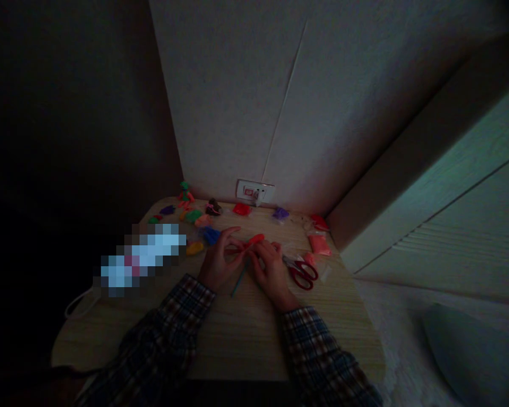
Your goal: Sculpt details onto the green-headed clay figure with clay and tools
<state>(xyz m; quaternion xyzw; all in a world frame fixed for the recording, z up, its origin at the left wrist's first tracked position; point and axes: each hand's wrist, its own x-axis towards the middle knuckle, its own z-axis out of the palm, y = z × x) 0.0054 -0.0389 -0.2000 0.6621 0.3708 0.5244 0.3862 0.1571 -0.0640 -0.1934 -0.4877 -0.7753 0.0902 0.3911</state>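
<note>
My left hand [221, 259] and my right hand [270, 267] meet over the middle of the wooden table. Between them is a piece of bright red-orange modelling clay [255, 241], pinched by the fingers of both hands; its exact shape is partly hidden. The left thumb and fingers curve round its left end, while the right fingers are bent over its right side. Below the fingertips, a thin blue-green stick [238, 281] slants down to the table. Red-handled scissors [303, 273] lie just right of my right hand, blades pointing towards it. Blue clay [211, 234] lies beside my left hand.
Several clay lumps and packets lie about, including yellow clay [194, 248], a red packet [241, 209], purple clay [280, 213] and a coral packet [319, 245]. A green-and-orange clay figure [185, 194] stands at the back left. A blurred-out bright device [144, 259] lies left. Behind is a wall socket [255, 192].
</note>
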